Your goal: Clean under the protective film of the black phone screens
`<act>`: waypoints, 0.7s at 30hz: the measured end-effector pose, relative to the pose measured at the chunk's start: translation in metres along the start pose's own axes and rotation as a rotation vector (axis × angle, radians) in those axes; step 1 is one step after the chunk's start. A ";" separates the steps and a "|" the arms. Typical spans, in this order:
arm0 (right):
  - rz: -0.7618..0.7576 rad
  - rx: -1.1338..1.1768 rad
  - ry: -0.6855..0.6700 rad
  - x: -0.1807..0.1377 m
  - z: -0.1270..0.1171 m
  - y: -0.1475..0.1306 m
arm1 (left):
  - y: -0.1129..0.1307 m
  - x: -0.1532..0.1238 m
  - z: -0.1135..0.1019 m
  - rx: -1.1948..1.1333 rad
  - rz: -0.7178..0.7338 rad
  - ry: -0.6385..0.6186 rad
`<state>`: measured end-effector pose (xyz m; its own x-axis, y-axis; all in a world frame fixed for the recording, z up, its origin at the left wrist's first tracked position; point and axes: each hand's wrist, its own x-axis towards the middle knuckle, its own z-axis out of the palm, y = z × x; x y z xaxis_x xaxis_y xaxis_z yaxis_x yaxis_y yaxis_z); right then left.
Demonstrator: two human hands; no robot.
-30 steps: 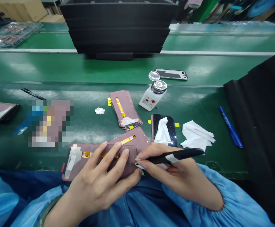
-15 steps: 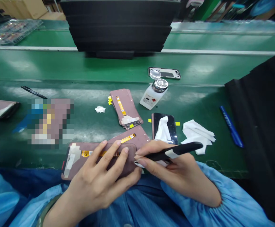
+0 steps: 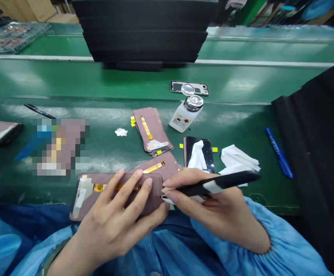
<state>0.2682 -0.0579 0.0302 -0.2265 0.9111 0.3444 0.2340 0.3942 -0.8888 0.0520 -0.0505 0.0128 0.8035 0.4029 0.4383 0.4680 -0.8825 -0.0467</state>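
Note:
My left hand (image 3: 123, 211) lies over a phone screen panel (image 3: 151, 199), fingers spread across its pinkish back and thumb along the near edge. An orange flex cable (image 3: 99, 187) shows between the fingers. A black pen-like tool (image 3: 192, 189) with a pale band is pinched in my right hand (image 3: 209, 207), at the panel's right end. Some white material shows at the pinching fingertips; its kind is unclear. Beneath and beyond the held panel lies another panel (image 3: 171, 165). A dark phone screen (image 3: 209, 155) with a white cloth (image 3: 197, 155) on it is beyond my right hand.
Farther off are stacked panels (image 3: 152, 124), a white dispenser bottle (image 3: 181, 117) with its lid raised, and a phone frame (image 3: 203, 89). A white cloth (image 3: 237, 159) and blue marker (image 3: 278, 153) lie right. Black tweezers (image 3: 39, 111) lie left. A black bin (image 3: 143, 34) stands behind.
The panel and my left hand have shifted slightly left. The tool's rear end has swung a little to the right. The phone frame behind the bottle has moved left.

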 end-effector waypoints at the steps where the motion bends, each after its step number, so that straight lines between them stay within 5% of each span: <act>1: 0.010 0.006 0.029 0.000 -0.002 -0.001 | 0.000 -0.001 -0.001 0.005 -0.002 0.003; 6: 0.056 -0.005 0.104 0.001 -0.008 -0.003 | -0.001 -0.003 -0.002 0.005 -0.017 0.017; 21: 0.007 0.048 -0.037 0.004 0.008 0.007 | -0.002 -0.006 -0.002 0.004 -0.026 0.025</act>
<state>0.2616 -0.0527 0.0232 -0.2602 0.9083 0.3275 0.1898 0.3807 -0.9050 0.0459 -0.0515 0.0119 0.7818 0.4195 0.4613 0.4900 -0.8709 -0.0384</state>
